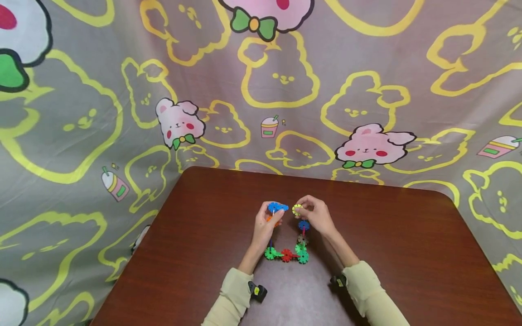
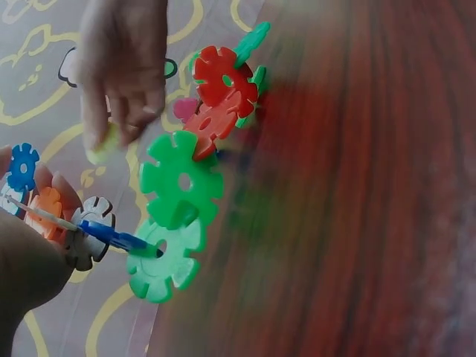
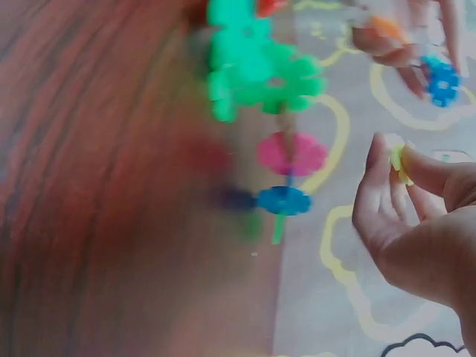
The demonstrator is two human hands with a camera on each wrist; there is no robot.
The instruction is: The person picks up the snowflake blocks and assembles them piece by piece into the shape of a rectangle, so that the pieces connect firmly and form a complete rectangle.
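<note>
In the head view, my left hand (image 1: 264,227) grips the upper left end of a chain of slotted, snowflake-shaped plastic discs, near a blue disc (image 1: 274,207) and an orange disc (image 2: 46,213). The chain bends like a U, with a green disc (image 2: 182,182) and a red disc (image 1: 286,255) along its near side. Its right side climbs through more discs to a dark blue one (image 1: 303,225). Between thumb and fingers, my right hand (image 1: 320,218) pinches a yellow disc (image 3: 398,160), just above that right side. Fingers partly cover the yellow and orange discs.
A dark red-brown wooden table (image 1: 195,217) lies under the hands. Behind it and to the sides hangs a patterned cloth (image 1: 285,113) with cartoon animals. Each wrist wears a small black camera, one of them on the left wrist (image 1: 258,291).
</note>
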